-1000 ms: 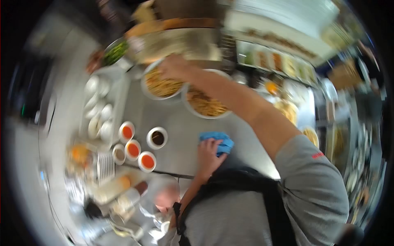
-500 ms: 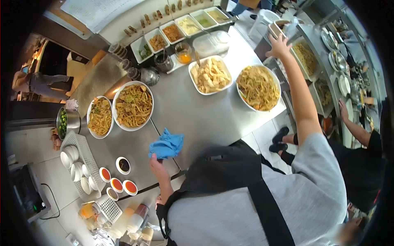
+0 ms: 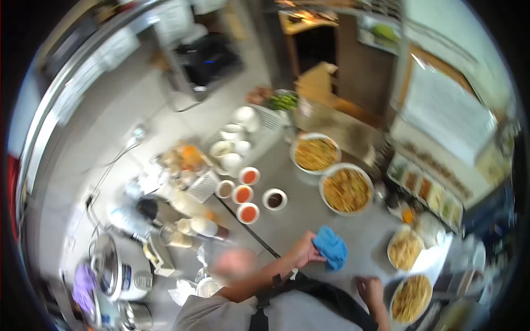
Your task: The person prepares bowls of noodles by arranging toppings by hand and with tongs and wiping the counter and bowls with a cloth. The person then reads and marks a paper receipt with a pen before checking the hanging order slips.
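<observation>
My left hand (image 3: pixel 305 251) is closed on a crumpled blue cloth (image 3: pixel 331 249) over the steel counter (image 3: pixel 287 234). My right hand (image 3: pixel 371 291) is near the counter's front, its fingers curled in and nothing visible in them. Close to its right stands a white bowl of noodles (image 3: pixel 411 298). Beyond that is a white container of pale chunks (image 3: pixel 406 250). Two more white bowls of fried noodles, one larger (image 3: pixel 346 189) and one smaller (image 3: pixel 316 154), stand farther back than the cloth. The view is blurred.
Small cups of red sauce (image 3: pixel 243 194) and a cup of dark sauce (image 3: pixel 274 199) stand on the counter's left. Behind them, a perforated tray (image 3: pixel 265 128) holds white cups. Ingredient trays (image 3: pixel 425 187) line the right back. Bottles (image 3: pixel 207 227) and a rice cooker (image 3: pixel 132 276) are at left.
The view has swung left. My right hand has come back from the shelf side to near the counter's front edge, its fingers now curled. My left hand still holds the blue cloth.
</observation>
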`<move>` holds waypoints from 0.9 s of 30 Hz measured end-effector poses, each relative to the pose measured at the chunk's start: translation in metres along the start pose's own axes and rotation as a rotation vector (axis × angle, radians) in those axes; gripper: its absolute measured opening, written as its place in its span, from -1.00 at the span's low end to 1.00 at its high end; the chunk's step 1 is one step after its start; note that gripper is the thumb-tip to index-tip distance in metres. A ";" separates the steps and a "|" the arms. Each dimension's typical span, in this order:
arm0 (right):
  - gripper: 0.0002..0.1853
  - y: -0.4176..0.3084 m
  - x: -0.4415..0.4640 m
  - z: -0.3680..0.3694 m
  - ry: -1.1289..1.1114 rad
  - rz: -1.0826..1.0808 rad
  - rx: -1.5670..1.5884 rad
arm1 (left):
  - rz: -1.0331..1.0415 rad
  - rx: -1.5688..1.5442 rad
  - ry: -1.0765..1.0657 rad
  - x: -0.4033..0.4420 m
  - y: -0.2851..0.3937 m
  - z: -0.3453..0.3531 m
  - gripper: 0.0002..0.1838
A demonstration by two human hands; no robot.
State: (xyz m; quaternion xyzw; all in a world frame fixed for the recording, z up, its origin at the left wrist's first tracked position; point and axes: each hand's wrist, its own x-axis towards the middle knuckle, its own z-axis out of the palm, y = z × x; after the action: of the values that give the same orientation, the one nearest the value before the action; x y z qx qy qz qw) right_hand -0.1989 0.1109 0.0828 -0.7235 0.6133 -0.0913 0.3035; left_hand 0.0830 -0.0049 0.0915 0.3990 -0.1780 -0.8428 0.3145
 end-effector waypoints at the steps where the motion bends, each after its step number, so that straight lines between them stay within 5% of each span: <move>1: -0.71 0.014 -0.002 0.012 0.164 0.049 0.124 | -0.024 0.064 0.000 0.002 -0.001 -0.009 -0.38; 2: -0.64 -0.023 0.011 -0.004 0.390 -0.058 0.173 | -0.086 0.016 -0.026 0.009 -0.008 -0.012 -0.38; 5: -0.66 -0.073 0.059 0.023 0.506 -0.367 0.237 | -0.070 -0.032 -0.130 0.011 -0.016 0.015 -0.38; 6: -0.71 -0.060 0.066 0.048 0.465 -0.226 0.428 | -0.035 -0.025 -0.168 0.005 -0.013 0.024 -0.38; 11: -0.81 0.010 0.011 0.005 0.029 0.088 0.207 | 0.174 0.569 -0.196 -0.008 0.033 -0.018 -0.42; 14: -0.57 0.046 -0.011 0.013 -0.038 0.232 0.015 | 0.181 0.738 -0.184 0.018 0.025 -0.038 -0.51; 18: -0.62 0.051 -0.030 0.042 0.287 0.214 0.067 | 0.173 0.908 -0.285 0.040 -0.005 -0.010 -0.62; 20: -0.82 0.001 -0.008 0.028 0.565 0.248 0.443 | 0.261 1.024 -0.292 0.040 -0.014 0.009 -0.66; 23: -0.58 -0.014 0.024 0.032 0.494 0.214 0.223 | 0.395 1.063 -0.260 0.033 -0.042 0.021 -0.52; 24: -0.35 -0.026 0.023 0.011 0.291 0.160 0.196 | 0.293 0.718 -0.175 0.025 -0.057 0.028 -0.45; 25: -0.34 -0.024 0.011 0.003 0.296 0.110 0.063 | 0.345 0.621 -0.267 0.045 -0.079 0.017 -0.39; 27: -0.51 -0.003 -0.023 -0.036 0.547 0.212 0.301 | 0.430 1.108 -0.121 0.028 -0.079 0.037 -0.38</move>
State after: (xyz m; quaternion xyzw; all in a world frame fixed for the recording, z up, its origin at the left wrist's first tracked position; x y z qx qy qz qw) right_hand -0.2194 0.1209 0.1184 -0.5513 0.7235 -0.3400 0.2389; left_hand 0.0101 0.0365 0.0557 0.4101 -0.6853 -0.5631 0.2125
